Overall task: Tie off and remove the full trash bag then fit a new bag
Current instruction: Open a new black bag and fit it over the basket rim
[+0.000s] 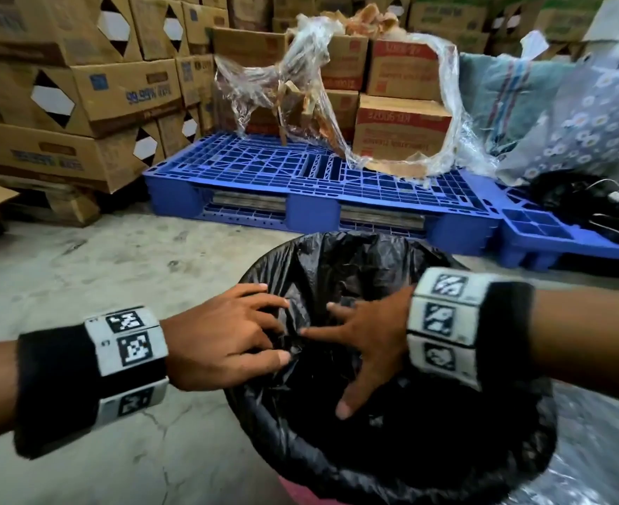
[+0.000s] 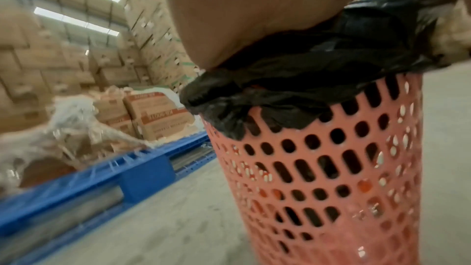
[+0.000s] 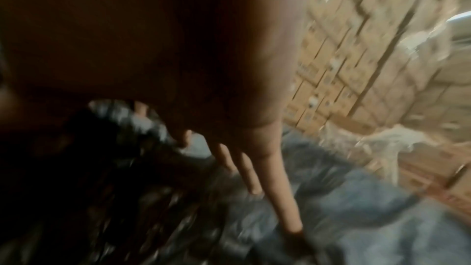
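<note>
The black trash bag (image 1: pixel 392 450) lines a pink perforated plastic basket (image 2: pixel 331 178) that stands upright on the concrete floor (image 1: pixel 100 267); the bag's edge is folded outward over the basket rim and hangs in crumpled folds down the outer wall, as the left wrist view shows. The bag's mouth is open and faces upward, and both hands are positioned over it. The left hand (image 1: pixel 224 337) reaches in from the left side with its fingers (image 1: pixel 264 304) extended and slightly spread; the fingertips lie against the crumpled black film near the centre of the opening, and no fold is visibly pinched. The right hand (image 1: pixel 370 333) reaches in from the right side, palm down, with fingers straight and splayed and the thumb pointing toward the near rim; the fingertips meet the same area of film, close to the left fingertips. The right wrist view is dark and blurred, but it shows long straight fingers (image 3: pixel 277 188) lying along the glossy film. Both hands are therefore flat and ungripped, touching the bag. Each forearm carries a black wristband (image 1: pixel 56 391) with white marker blocks. Beyond the basket, a blue plastic pallet (image 1: pixel 300 176) rests on the floor, holding red-and-brown cardboard cartons (image 1: pixel 403 125) and a loose tangle of clear stretch wrap (image 1: pixel 300 85). Stacks of brown cardboard boxes (image 1: pixel 63 85) fill the left side and the background. At the right lie a floral-patterned sack (image 1: pixel 585 114) and some dark cables (image 1: pixel 599 209).
</note>
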Tool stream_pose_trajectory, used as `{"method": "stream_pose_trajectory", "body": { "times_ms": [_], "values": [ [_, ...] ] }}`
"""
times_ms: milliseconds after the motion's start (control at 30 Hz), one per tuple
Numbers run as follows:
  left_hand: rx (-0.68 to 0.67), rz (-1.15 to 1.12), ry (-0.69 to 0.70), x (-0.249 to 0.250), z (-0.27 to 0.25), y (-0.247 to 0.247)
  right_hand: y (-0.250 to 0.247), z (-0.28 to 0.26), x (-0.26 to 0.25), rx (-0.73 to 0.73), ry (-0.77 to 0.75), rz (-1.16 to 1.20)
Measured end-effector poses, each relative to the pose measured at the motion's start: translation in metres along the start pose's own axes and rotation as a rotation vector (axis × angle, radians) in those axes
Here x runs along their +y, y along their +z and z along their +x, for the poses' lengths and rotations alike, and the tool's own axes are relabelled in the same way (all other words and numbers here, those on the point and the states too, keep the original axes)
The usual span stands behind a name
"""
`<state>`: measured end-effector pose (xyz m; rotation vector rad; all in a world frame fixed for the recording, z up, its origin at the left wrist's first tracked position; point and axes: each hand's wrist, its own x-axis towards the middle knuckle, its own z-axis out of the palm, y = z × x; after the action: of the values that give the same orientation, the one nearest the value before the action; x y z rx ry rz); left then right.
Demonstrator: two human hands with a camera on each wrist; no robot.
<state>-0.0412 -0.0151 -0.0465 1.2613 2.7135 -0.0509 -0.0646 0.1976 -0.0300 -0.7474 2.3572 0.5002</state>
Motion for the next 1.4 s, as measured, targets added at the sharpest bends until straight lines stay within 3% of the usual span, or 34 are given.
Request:
{"method": "stream_pose_trajectory", "body": {
  "times_ms": [233,500,600,700,800,933,1067,1167,1300,1400],
  "values": [
    [0.085,-0.008,0.026,-0.005,0.002,0.01,0.066,0.098,-0.013,0.046,0.101,0.05],
    [0.207,-0.029,0.064,-0.007,0.003,0.016,0.107,0.138,-0.004,-0.023,0.122,0.163],
    [0.209,-0.032,0.064,-0.007,0.002,0.018,0.099,0.135,-0.006,-0.098,0.098,0.149],
    [0.231,-0.027,0.072,-0.01,0.003,0.019,0.047,0.114,-0.002,-0.212,-0.028,0.304],
    [0.216,-0.036,0.061,-0.009,0.003,0.02,-0.003,0.078,0.016,0.004,-0.058,0.302],
    [0.362,-0.127,-0.015,-0.003,-0.003,0.024,-0.033,-0.011,0.052,0.262,-0.042,0.271],
    [0.381,-0.506,-0.274,0.002,-0.002,0.024,0.021,-0.095,0.086,0.469,0.051,0.296],
    [0.37,-0.682,-0.421,-0.002,0.008,0.017,0.081,-0.118,0.094,0.466,0.191,0.491],
    [0.388,-0.712,-0.458,-0.009,0.021,0.013,0.122,-0.108,0.089,0.527,0.192,0.948],
    [0.392,-0.73,-0.442,-0.014,0.024,0.011,0.136,-0.097,0.087,0.639,0.181,1.063]
  ]
}}
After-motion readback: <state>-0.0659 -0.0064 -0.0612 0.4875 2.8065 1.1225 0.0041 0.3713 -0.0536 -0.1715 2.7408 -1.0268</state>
